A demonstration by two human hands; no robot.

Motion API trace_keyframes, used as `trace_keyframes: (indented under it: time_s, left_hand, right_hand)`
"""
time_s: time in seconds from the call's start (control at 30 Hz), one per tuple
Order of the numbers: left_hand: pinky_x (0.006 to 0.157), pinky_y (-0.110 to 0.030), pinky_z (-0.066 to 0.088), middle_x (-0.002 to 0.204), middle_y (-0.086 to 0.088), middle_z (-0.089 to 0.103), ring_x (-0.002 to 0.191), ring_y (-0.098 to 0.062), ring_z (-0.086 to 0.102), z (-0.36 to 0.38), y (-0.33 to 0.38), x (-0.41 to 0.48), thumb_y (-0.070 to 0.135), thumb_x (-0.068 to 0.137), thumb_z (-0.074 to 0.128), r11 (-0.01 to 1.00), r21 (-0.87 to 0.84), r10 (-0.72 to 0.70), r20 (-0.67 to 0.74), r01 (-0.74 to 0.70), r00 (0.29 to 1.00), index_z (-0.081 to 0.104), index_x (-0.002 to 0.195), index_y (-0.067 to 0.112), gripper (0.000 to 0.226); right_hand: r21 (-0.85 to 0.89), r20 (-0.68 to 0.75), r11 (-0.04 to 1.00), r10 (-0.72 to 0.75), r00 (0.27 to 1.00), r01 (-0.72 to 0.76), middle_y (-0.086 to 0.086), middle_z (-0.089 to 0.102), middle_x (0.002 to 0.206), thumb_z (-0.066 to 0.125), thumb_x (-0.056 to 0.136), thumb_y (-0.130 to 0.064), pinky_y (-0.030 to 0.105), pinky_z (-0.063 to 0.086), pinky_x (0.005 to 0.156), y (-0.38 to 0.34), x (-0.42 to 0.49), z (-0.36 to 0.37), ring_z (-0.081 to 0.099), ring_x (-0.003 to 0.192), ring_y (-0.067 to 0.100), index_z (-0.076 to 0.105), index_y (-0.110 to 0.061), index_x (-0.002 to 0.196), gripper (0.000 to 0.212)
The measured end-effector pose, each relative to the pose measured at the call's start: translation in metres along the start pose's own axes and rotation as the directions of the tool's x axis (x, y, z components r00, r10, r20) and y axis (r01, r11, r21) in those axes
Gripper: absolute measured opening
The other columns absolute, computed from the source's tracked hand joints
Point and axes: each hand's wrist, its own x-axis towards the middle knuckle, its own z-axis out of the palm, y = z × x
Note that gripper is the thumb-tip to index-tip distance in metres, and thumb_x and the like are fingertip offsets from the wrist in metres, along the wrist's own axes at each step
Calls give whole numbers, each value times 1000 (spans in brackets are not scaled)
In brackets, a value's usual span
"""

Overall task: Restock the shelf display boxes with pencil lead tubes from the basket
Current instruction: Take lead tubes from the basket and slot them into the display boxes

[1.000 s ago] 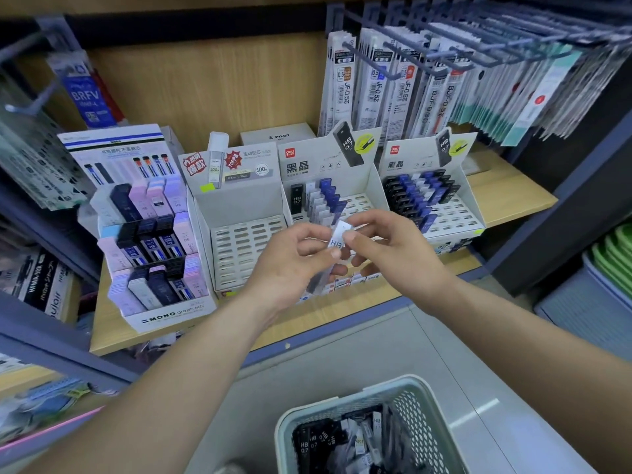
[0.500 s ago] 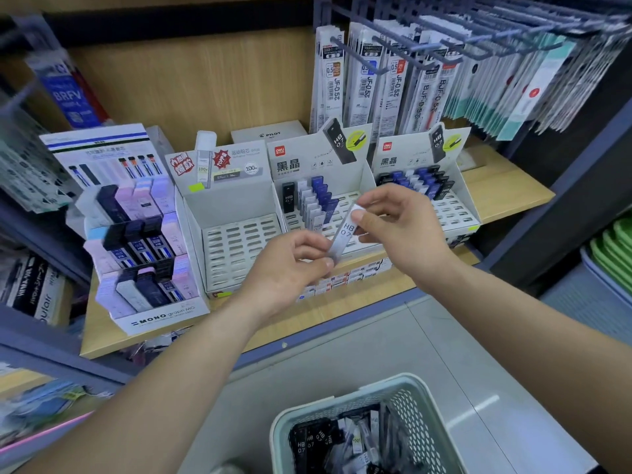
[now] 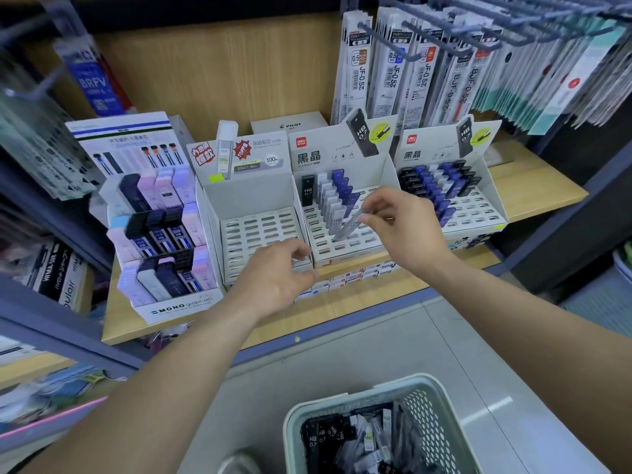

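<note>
My right hand (image 3: 396, 230) pinches a pale, translucent lead tube (image 3: 347, 229) by its upper end. The tube slants down over the slotted tray of the middle display box (image 3: 345, 249), just in front of its rows of white and blue tubes (image 3: 337, 196). My left hand (image 3: 278, 278) hovers lower, in front of the slotted box (image 3: 260, 234) on the left that holds no tubes; its fingers are loosely curled and hold nothing. The pale green basket (image 3: 337, 403) sits at the bottom of the view with several black and clear lead tubes (image 3: 349, 439) inside.
A third display box (image 3: 478, 208) on the right is about half full of black and blue tubes. A MONO lead display (image 3: 167, 268) stands at the left. Hooks with hanging refill packs (image 3: 427, 63) jut out above. The wooden shelf edge (image 3: 342, 313) runs below my hands.
My left hand has let go of the tube and dropped down to the left. My right hand alone has carried the tube up and forward over the middle box.
</note>
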Motion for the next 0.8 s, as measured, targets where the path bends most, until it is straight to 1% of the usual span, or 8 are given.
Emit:
trace_keyframes:
  time_s: [0.1,0.17,0.3,0.4,0.53,0.6,0.7,0.8]
  left_hand:
    - [102,-28,44,131,7,63,118,-12,57,2,-2,1,35,90,72,1000,-6,-6,7,6,1000,60,131,27,43]
    - [104,-30,44,132,6,63,120,-13,57,3,-3,2,35,90,72,1000,0,-1,11,1,1000,60,131,27,44]
    - [107,-33,44,133,6,63,121,-14,57,4,-5,3,35,89,72,1000,2,8,16,-8,1000,59,132,26,45]
    - [107,-32,44,132,7,63,121,-13,57,5,-4,3,36,90,72,1000,-4,13,22,-13,1000,59,132,27,45]
    - [106,-31,44,130,8,63,119,-12,57,6,-2,4,35,90,71,1000,2,25,26,-25,999,59,131,27,44]
    - [105,-31,44,128,6,63,119,-14,57,8,1,3,34,90,71,999,19,44,30,-45,999,60,130,25,42]
    - [97,-27,45,123,6,65,114,-15,58,14,10,-2,32,90,71,993,49,102,41,-103,994,61,126,24,38]
    - [96,-28,46,118,6,65,110,-15,59,33,18,-14,30,89,70,979,88,176,86,-183,981,63,122,23,35]
  right_hand:
    - [-10,21,1000,-10,1000,11,-12,66,83,71,91,-11,5,47,70,3,1,3,67,79,3,67,-18,90,8]
    - [-35,36,998,-54,998,56,-12,66,81,71,91,-10,7,47,71,4,1,4,66,77,2,69,-17,91,7]
    - [-129,41,966,-221,974,225,-3,73,89,70,92,-11,28,55,84,3,5,11,68,83,12,74,-13,98,8]
    - [-186,46,938,-287,957,291,1,74,95,66,93,-8,34,54,86,4,8,20,67,87,15,75,-12,103,14]
    - [-206,97,947,-231,968,246,1,72,97,64,94,-10,38,54,85,4,11,24,65,86,14,73,-15,106,16]
    - [-234,92,941,-229,969,245,0,70,99,67,93,-18,40,55,82,0,9,17,65,87,15,72,-19,109,16]
    - [-235,71,960,-141,987,154,-5,66,102,69,92,-28,36,55,78,2,-10,-2,64,88,12,67,-26,116,24]
    - [-282,164,958,-4,987,50,-8,65,101,68,92,-32,33,54,76,22,-49,-19,63,88,11,67,-26,104,15]
